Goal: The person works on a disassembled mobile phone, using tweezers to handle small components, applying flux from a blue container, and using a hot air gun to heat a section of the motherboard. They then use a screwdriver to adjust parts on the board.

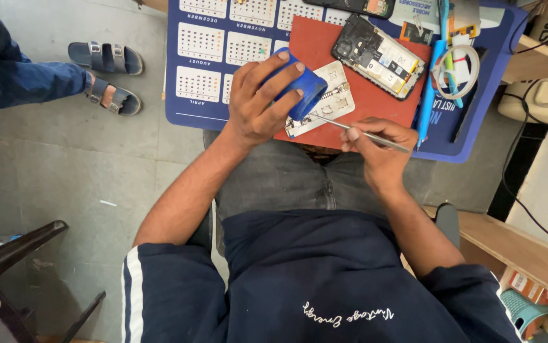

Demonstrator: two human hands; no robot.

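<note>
A grey tiled floor (83, 159) fills the left side. A dark wooden chair (13, 254) stands at the lower left. Pale wooden shelves (515, 244) line the right side, with black cables (528, 209) hanging near them.

Dark navy tee, grey jeans, bare forearms on show.

The short-sleeved navy shirt carries a line of white cursive lettering across the chest, and there's a white stripe down the sleeve on one side. Faded grey denim covers the lap, centre seam plain to see. The left hand (258, 101) and right hand (378, 149) are bare: no rings, no watch, no gloves.
</note>
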